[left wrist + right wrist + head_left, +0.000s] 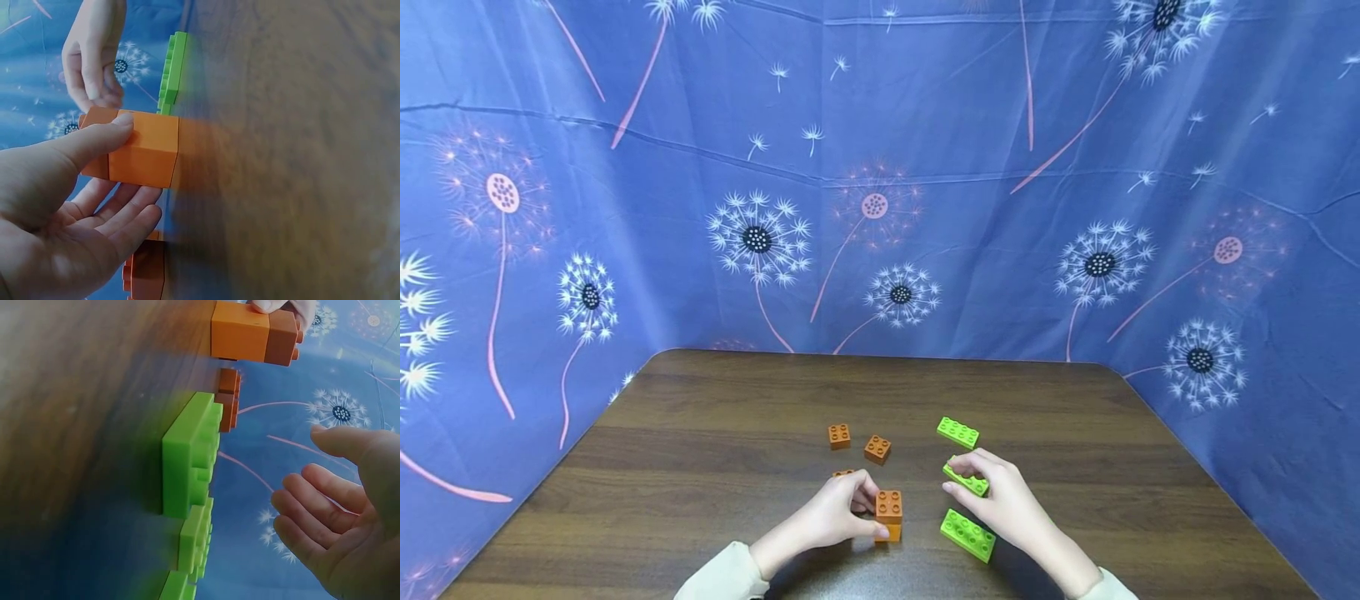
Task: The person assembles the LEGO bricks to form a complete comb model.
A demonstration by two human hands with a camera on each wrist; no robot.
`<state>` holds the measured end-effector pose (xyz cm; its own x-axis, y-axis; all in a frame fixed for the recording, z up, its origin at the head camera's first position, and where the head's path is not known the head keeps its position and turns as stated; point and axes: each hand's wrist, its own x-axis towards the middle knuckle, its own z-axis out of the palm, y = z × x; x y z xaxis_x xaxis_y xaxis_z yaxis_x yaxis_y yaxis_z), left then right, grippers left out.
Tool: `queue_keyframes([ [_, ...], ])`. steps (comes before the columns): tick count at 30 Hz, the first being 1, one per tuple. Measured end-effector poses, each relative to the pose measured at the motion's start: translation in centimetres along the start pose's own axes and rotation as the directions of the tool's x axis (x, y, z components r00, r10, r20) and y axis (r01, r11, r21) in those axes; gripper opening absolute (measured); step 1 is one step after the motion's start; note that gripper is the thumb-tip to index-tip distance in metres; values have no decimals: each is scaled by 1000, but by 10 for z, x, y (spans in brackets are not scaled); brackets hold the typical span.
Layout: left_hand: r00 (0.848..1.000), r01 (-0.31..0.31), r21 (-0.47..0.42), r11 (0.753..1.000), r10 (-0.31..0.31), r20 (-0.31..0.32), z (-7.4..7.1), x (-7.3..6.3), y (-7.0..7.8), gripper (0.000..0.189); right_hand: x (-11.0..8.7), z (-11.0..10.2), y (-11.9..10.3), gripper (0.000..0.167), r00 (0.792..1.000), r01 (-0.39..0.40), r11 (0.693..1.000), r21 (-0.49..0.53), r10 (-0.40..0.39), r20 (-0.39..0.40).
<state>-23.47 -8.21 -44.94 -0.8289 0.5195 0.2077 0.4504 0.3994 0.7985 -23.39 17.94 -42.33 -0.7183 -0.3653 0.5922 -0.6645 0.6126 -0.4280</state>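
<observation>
My left hand (pixel 831 512) grips a small stack of toy building bricks, its thumb on the near side. A darker orange brick (pixel 889 505) with studs on top sits on a taller, lighter orange block (pixel 153 144). Over the green bricks hovers my right hand (pixel 1003 500), holding nothing, with fingers loosely bent and thumb apart in the right wrist view. The middle green brick (pixel 955 475) is partly hidden behind it. A nearer green brick (pixel 967 536) lies just below that hand on the table.
Farther back lies a third green brick (pixel 958 432). Beyond my left hand are two loose dark orange bricks, one square-on (pixel 838 436) and one turned (pixel 877 449); another orange brick (pixel 842 473) is mostly hidden. Blue dandelion-print cloth (pixel 820 100) surrounds the wooden table (pixel 737 417).
</observation>
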Motion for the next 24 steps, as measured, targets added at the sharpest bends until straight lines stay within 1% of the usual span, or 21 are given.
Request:
queue_keyframes([
  [6,1000,-4,2,1000,4,-13,1,0,2,35,-7,-1,3,19,1000,10,1000,-10,-11,-17],
  [11,999,-29,4,1000,29,-18,1,1,2,36,-11,-3,5,20,1000,-7,1000,-24,7,-29],
  [14,997,-73,12,997,73,-25,0,1,-1,36,-15,-5,5,20,1000,-24,999,-23,24,-20],
  [15,992,-121,32,992,122,-30,1,2,-8,36,-16,-5,6,20,1000,-26,999,-23,26,-16],
  [18,988,-152,41,988,153,-36,2,1,-9,37,-19,-6,7,21,1000,-21,1000,-18,21,-6],
  [21,991,-123,40,992,125,-38,3,1,-8,37,-23,-7,7,21,1000,-24,999,-25,24,4],
  [22,996,-75,23,997,76,-35,2,0,-2,37,-24,-7,7,22,1000,-28,999,-26,28,12],
  [24,998,-53,30,998,54,-34,3,0,0,37,-26,-8,7,23,999,-37,999,-34,38,28],
])
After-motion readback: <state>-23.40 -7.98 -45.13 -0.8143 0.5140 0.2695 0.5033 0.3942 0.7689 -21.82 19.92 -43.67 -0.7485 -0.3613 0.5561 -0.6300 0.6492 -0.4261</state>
